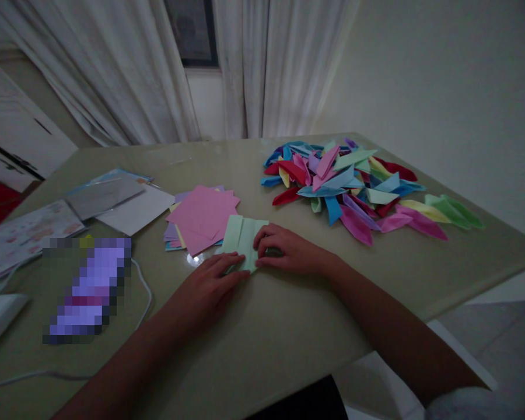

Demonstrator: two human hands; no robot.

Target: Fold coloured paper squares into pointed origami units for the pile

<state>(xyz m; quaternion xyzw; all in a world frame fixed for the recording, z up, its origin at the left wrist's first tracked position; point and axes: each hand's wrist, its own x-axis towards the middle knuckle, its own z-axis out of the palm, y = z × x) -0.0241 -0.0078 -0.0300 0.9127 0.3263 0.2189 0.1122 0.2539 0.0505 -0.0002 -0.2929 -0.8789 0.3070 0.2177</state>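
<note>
A pale green sheet of paper (246, 238) lies on the table with a fold line and a narrow folded strip along its upper left side. My left hand (214, 280) holds the paper's lower left part, its thumb and fingertips pressed on it. At the right edge, my right hand (289, 248) has curled fingers and thumb gripping the same sheet. Part of the sheet is hidden under the fingers. Just left of it is a stack of coloured square paper (203, 216), pink on top.
A heap of folded coloured paper pieces (332, 175) covers the table's (266, 344) far right. On the left are a blurred-out phone (91, 286), a white cable (146, 286), clear packets (107, 195), a white sheet (137, 213) and a patterned packet (30, 233). Curtains (262, 70) hang behind.
</note>
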